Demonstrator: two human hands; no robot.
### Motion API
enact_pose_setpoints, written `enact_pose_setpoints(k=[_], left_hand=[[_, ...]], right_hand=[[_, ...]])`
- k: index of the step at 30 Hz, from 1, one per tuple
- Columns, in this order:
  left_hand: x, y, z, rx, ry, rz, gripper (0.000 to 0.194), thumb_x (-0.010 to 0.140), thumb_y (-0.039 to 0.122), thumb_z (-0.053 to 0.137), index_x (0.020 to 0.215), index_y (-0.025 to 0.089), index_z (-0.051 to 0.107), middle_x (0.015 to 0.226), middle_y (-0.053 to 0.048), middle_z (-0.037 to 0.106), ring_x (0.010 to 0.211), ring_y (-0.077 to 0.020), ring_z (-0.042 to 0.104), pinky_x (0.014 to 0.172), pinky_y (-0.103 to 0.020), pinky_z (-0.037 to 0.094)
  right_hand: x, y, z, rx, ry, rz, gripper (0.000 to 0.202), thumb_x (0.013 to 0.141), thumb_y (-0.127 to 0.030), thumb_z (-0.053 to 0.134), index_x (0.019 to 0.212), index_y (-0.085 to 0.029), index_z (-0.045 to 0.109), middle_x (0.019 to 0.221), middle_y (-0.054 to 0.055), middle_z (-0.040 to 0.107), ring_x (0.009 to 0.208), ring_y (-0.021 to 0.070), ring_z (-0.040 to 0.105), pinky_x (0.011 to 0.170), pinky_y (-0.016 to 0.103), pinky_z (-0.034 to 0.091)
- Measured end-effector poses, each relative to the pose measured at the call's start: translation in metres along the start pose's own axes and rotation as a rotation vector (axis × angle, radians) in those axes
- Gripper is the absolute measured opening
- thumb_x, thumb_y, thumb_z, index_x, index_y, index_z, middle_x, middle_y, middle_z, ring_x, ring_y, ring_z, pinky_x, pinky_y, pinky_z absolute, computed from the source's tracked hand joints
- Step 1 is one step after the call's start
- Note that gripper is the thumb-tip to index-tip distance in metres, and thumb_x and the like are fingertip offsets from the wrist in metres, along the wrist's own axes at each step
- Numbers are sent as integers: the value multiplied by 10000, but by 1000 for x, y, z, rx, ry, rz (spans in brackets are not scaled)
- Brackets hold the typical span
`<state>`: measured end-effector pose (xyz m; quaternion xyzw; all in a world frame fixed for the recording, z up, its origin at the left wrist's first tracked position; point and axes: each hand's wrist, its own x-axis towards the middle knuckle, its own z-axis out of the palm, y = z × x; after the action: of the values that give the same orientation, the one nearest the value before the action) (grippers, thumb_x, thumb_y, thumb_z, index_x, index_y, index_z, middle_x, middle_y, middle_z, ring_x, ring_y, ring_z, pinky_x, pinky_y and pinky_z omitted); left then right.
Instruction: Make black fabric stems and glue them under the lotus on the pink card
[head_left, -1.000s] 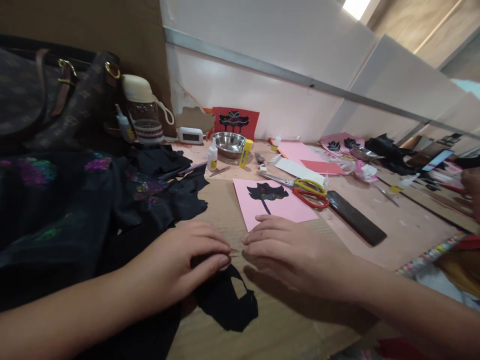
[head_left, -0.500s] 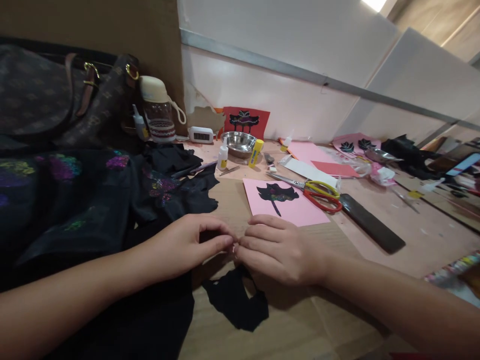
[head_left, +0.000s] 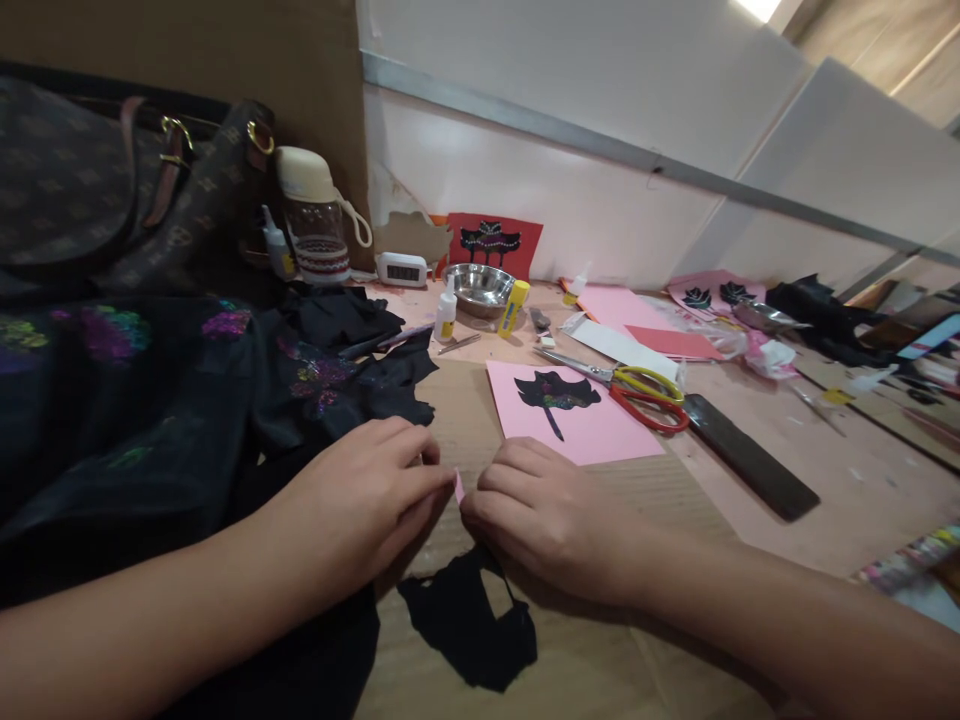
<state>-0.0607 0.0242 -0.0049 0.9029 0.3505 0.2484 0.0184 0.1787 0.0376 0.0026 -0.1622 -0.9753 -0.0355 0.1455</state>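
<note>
Between my fingertips is a small pink strip, perhaps paper, mostly hidden by the hands. My left hand is closed in a pinch at the strip's left side. My right hand, fingers curled together, grips at its right side. Just below them a black fabric scrap with a cut-out hole lies on the cardboard. Beyond my right hand is a pink card bearing a black leaf-shaped fabric piece. Scissors with yellow and red handles rest partly over that card.
Black sequinned fabric covers the left side. Towards the wall stand a metal bowl, a glue stick, a glue bottle, a digital clock and a drink bottle. A dark flat case lies right.
My left hand has turned over, its back now facing up more. The pink strip shows more plainly between the fingertips. The view has shifted slightly.
</note>
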Motion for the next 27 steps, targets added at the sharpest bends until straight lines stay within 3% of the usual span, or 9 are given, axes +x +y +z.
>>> enact_pose_setpoints(k=[5,10,13,17,19,23,27], left_hand=[[-2,-1,7,26,-33,54,237,972,132,533,997,200,759,908,-70,684,816,-219,618,731,-354,527],[-3,0,10,4,32,54,208,963,137,536,987,225,723,883,-45,683,760,-192,618,692,-298,519],[-2,2,8,-5,62,56,199,986,160,514,952,240,693,841,-19,684,722,-179,627,674,-272,530],[-1,4,5,0,86,38,170,995,187,513,950,248,665,860,-3,710,744,-174,656,695,-260,545],[0,5,6,-11,82,21,163,987,182,521,926,249,657,847,4,711,728,-169,655,677,-254,540],[3,4,11,-28,53,-11,183,978,163,504,897,235,652,833,-12,700,722,-184,645,673,-284,538],[0,1,16,-45,18,-46,206,981,134,476,923,219,654,864,-34,695,767,-215,644,700,-341,537]], right_hand=[[4,-2,-4,64,58,-17,235,1053,-225,514,926,-130,687,840,79,691,795,203,562,774,350,458],[0,6,-12,124,191,67,198,1022,-214,552,898,-139,686,782,64,675,755,195,548,733,342,451],[-7,20,-16,167,298,196,176,1002,-215,552,880,-160,666,775,60,674,761,197,566,717,336,461],[-6,45,-24,311,409,533,119,953,-251,586,874,-191,650,852,65,705,803,207,625,745,353,495],[5,60,-29,363,403,653,93,937,-250,603,954,-191,674,921,75,728,854,217,659,784,371,518],[47,94,-25,442,322,764,327,933,-233,656,1255,-173,651,1109,109,749,881,208,707,771,355,568],[99,121,-6,484,238,817,308,946,-324,723,1200,-157,674,1135,92,727,941,221,712,816,381,600]])
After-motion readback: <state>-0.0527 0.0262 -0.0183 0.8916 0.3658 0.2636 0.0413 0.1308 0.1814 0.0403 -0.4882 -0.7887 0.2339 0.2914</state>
